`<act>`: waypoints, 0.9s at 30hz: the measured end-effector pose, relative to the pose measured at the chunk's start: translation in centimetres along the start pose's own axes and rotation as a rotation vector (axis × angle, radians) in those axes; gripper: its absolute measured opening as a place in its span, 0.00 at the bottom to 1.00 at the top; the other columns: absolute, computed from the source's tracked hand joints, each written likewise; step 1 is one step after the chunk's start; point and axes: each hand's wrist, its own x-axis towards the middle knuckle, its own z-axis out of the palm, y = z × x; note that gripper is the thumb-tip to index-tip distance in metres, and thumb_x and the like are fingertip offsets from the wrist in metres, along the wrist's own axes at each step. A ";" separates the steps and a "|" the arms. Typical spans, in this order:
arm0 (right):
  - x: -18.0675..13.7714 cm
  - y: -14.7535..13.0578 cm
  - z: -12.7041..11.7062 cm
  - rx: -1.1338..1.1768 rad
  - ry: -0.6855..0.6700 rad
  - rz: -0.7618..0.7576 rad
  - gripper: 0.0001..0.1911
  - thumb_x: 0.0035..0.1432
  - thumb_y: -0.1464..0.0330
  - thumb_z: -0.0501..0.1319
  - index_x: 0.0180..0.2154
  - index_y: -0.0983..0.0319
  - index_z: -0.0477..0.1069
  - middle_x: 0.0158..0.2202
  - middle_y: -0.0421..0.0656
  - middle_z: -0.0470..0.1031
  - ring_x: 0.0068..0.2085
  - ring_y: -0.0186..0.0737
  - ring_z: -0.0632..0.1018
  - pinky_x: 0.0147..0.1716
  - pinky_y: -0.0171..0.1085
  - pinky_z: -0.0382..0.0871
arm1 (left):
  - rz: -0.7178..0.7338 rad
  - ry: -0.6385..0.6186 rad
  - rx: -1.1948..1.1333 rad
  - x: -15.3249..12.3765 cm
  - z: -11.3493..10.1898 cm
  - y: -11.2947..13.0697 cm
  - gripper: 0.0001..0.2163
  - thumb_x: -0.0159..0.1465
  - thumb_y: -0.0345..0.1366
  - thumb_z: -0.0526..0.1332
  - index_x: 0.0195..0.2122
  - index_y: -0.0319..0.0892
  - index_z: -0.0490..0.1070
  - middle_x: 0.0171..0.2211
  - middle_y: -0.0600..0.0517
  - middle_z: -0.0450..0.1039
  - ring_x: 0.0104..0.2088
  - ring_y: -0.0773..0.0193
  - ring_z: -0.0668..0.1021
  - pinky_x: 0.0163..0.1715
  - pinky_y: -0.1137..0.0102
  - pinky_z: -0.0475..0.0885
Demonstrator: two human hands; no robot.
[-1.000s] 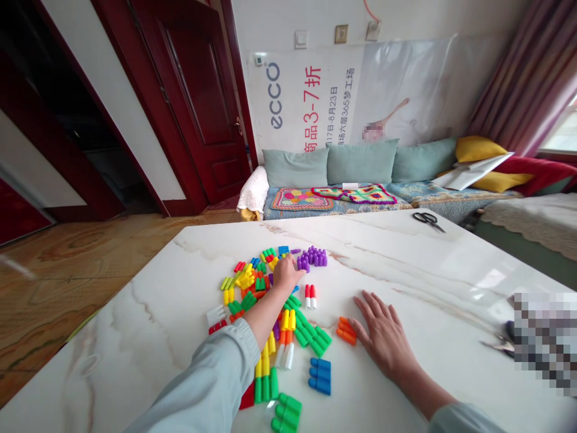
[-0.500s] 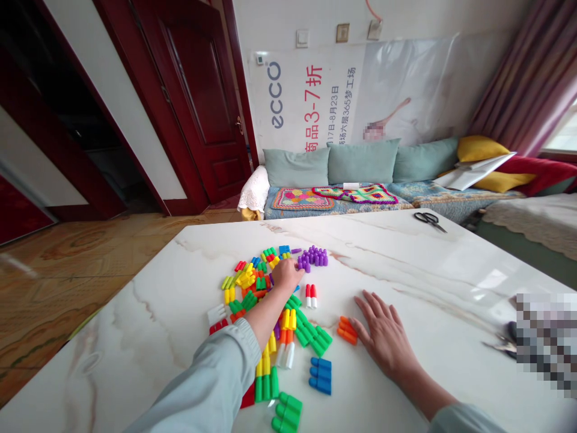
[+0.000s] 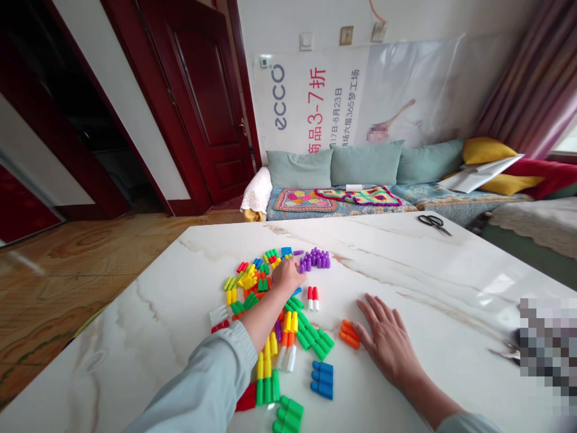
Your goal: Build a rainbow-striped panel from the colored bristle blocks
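Many small plastic building blocks in bright colours lie in a pile (image 3: 252, 279) on the white marble table (image 3: 419, 270). My left hand (image 3: 287, 275) reaches into the far side of the pile, fingers curled beside a purple cluster of blocks (image 3: 315, 260); what it grips is hidden. My right hand (image 3: 387, 343) lies flat on the table, fingers spread, its thumb next to an orange block (image 3: 349, 334). A red-and-white pair of blocks (image 3: 312, 297) stands between the hands. Green blocks (image 3: 315, 337) and a blue block (image 3: 322, 379) lie nearer to me.
Black scissors (image 3: 433, 222) lie at the table's far right edge. A blurred patch (image 3: 547, 355) covers something at the right edge. Behind the table stands a sofa (image 3: 360, 192) with cushions; a dark red door (image 3: 202, 102) and wooden floor are at left.
My left hand has stayed in the pile with only a slight shift. My right hand has not moved. The view has tilted a little.
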 end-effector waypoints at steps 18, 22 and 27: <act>0.1 -0.4 -0.9 0.009 -0.073 0.021 0.31 0.65 0.50 0.44 0.61 0.60 0.61 0.67 0.48 0.54 0.67 0.50 0.54 0.63 0.56 0.49 | 0.157 -0.020 0.012 7.5 1.9 0.0 0.11 0.56 0.27 0.64 0.38 0.48 0.78 0.43 0.49 0.78 0.49 0.55 0.75 0.50 0.66 0.66; 0.1 -0.4 -1.0 0.014 -0.062 0.018 0.31 0.65 0.51 0.45 0.61 0.61 0.62 0.67 0.48 0.54 0.67 0.50 0.55 0.63 0.56 0.49 | 0.145 -0.009 0.015 7.3 1.0 -0.6 0.11 0.55 0.26 0.63 0.36 0.48 0.79 0.43 0.48 0.77 0.52 0.54 0.72 0.53 0.65 0.64; 0.1 -0.4 -0.9 0.016 -0.048 0.018 0.31 0.65 0.51 0.44 0.60 0.61 0.63 0.66 0.48 0.55 0.66 0.51 0.55 0.63 0.56 0.50 | 0.169 -0.044 -0.039 5.8 -2.4 -2.5 0.12 0.57 0.29 0.63 0.41 0.47 0.78 0.42 0.50 0.78 0.46 0.58 0.76 0.49 0.69 0.68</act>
